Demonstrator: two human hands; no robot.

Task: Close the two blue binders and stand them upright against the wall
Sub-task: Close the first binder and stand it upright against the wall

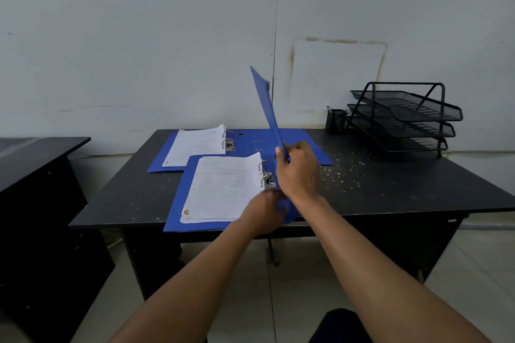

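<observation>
While the right hand (pixel 299 172) pinches the raised cover of the nearer blue ring binder (pixel 223 189) at frame centre and the blurred left hand (pixel 267 211) steadies its near edge, closing is underway; next, swing that cover down over the white pages, the farther blue binder (pixel 200 147) lying open behind.

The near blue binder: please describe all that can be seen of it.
The near blue binder lies open at the front edge of the black desk, with a stack of white printed pages on its metal rings. Its right cover is raised steeply, gripped by the right hand. The left hand rests at its lower spine, blurred.
</observation>
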